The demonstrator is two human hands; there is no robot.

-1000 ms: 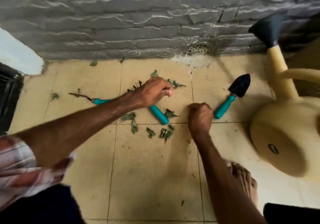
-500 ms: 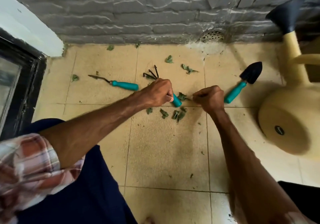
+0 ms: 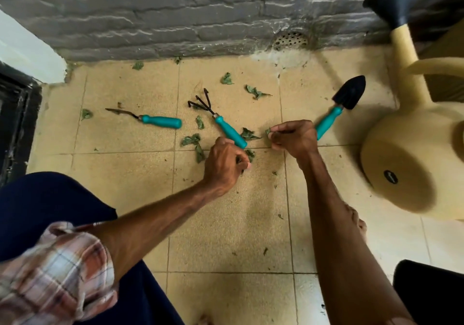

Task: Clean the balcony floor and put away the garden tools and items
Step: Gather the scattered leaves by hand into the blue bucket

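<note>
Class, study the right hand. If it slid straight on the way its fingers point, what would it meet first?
Probably the loose leaf lying just ahead of the right hand, then the teal handle of the rake. Height above the floor is unclear, so it might pass over both.

I am squatting on a home balcony. Past my left hand (image 3: pixel 224 165) and right hand (image 3: pixel 292 137) runs a rough grey stone wall (image 3: pixel 175 18) with a round drain grille (image 3: pixel 290 40) at its foot. Under them lies a sandy tiled floor (image 3: pixel 226 224) strewn with dry leaves (image 3: pixel 247 135). A hand rake (image 3: pixel 221 121), a trowel (image 3: pixel 347 96) and a weeder (image 3: pixel 158 120) lie near my hands; a cream watering can (image 3: pixel 406 164) stands to the right of my right hand.
</note>
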